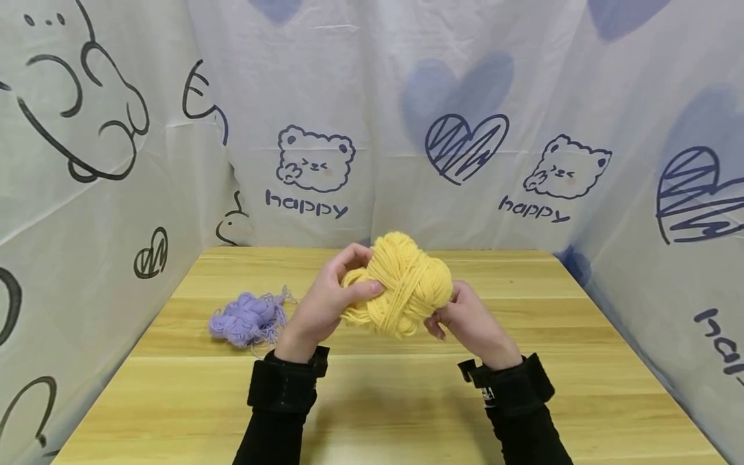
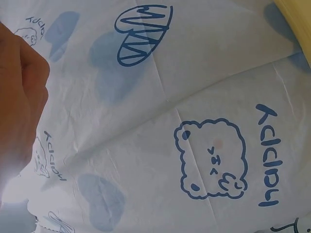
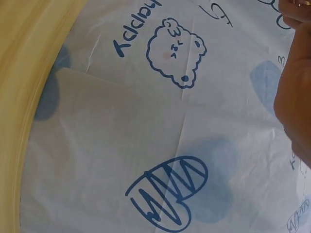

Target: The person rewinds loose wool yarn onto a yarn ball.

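At frame centre, above the wooden table (image 1: 407,413), the left hand (image 1: 325,303) is gripping the yellow yarn ball (image 1: 401,284) with curled fingers. The right hand (image 1: 471,323) is pinching its lower right side. A purple yarn bundle (image 1: 247,320) is lying at left.

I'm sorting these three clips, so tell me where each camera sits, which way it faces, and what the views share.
Head: worn on the head, looking forward and down at the wooden table; left hand and right hand grip a yellow yarn ball, a purple yarn bundle lies left; black sleeves show.
Left wrist: faces the white cartoon-printed curtain; part of a hand at the left edge.
Right wrist: faces the curtain and table edge; part of a hand at right.
Shared: all show the curtain.
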A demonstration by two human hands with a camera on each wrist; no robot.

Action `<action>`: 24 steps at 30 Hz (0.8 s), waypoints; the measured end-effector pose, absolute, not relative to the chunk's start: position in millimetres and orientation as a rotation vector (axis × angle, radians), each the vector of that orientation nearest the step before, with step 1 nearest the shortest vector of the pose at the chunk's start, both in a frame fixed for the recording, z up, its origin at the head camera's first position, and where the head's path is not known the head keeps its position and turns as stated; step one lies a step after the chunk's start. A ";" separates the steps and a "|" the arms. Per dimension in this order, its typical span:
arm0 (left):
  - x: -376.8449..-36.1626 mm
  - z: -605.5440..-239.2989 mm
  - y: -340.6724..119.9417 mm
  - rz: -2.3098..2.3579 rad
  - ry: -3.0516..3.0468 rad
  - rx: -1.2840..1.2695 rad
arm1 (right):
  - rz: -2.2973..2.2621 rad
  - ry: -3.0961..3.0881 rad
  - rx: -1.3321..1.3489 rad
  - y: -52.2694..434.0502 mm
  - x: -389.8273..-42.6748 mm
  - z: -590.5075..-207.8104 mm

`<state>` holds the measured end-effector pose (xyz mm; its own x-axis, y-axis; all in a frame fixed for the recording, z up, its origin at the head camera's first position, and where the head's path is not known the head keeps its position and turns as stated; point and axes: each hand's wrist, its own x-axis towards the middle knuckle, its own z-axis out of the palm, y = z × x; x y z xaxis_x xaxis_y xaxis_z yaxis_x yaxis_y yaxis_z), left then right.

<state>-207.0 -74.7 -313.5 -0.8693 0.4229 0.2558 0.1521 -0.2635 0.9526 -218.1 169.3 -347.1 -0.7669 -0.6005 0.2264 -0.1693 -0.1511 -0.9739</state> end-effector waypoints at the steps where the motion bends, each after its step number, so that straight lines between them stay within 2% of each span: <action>1: -207.1 -314.0 -74.9 2.252 1.796 0.717 | -2.006 1.812 -0.859 168.8 -218.3 -347.1; 9: -207.8 -316.5 -73.7 2.164 1.942 0.756 | -2.166 1.830 -0.674 165.5 -217.9 -346.1; 18: -206.8 -318.4 -70.5 2.050 2.145 0.794 | -2.260 1.925 -0.590 161.6 -217.1 -342.7; 24: -209.5 -320.6 -65.0 2.065 2.333 0.692 | -2.349 1.808 -0.621 160.1 -216.7 -339.8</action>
